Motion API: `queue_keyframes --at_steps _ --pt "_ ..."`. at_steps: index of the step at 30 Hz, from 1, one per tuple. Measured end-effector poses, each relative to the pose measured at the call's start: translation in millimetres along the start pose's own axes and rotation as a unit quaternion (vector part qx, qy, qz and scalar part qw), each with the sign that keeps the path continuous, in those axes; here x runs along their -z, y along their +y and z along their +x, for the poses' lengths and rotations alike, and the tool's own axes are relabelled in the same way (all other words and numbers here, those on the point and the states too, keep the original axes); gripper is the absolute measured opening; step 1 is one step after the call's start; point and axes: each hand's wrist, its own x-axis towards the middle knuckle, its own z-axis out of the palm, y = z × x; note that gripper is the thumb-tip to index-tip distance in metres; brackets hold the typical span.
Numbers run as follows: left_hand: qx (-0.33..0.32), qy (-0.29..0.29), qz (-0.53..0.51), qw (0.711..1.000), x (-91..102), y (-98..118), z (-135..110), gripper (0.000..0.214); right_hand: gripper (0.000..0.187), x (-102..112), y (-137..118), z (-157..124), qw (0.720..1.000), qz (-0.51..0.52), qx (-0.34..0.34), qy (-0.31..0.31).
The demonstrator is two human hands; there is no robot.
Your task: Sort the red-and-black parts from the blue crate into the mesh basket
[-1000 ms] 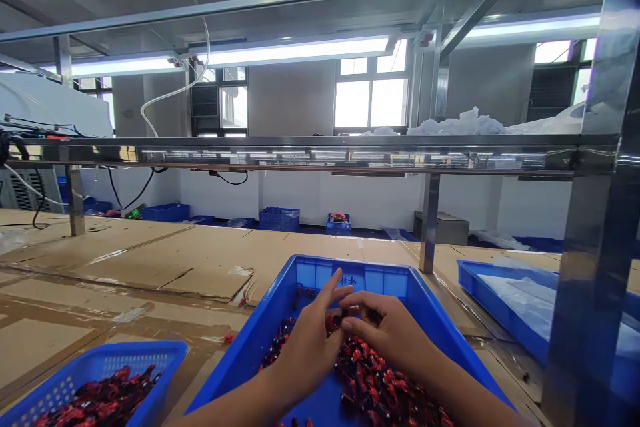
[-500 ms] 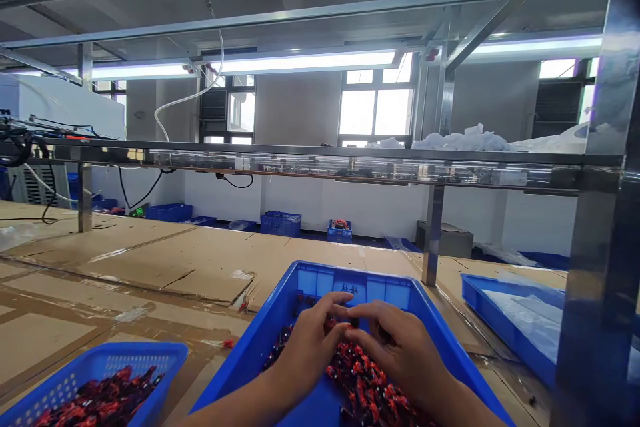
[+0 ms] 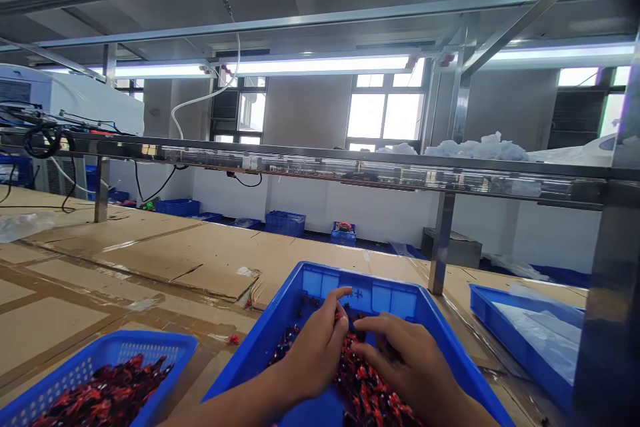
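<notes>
A cardboard-covered bench (image 3: 190,253) carries a perforated basket (image 3: 183,361), a big tub (image 3: 460,347) and a tray (image 3: 525,349), all blue.

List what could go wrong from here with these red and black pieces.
If the left hand holds something, which is hard to see, it could slip onto the pile of pieces below. The loose red bit on the cardboard, outside the blue tray, might be overlooked. The contents of tray and blue basket look similar, so they could get mixed up.
</notes>
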Motion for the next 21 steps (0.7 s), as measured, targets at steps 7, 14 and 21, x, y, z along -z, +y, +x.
queue_keyframes --at_steps 7,14,21 --pt "-0.003 0.036 -0.026 0.999 1.9 4 5 0.040 0.017 -4 0 3 0.946 0.219 -0.234 0.057" --pt "-0.030 0.040 0.069 0.996 6.9 8 7 0.043 0.030 -7 21 6 0.625 0.633 -0.448 0.089" --pt "-0.043 0.016 0.127 0.991 2.2 3 2 0.063 0.021 -22 29 -1 0.557 0.611 -0.558 -0.068"
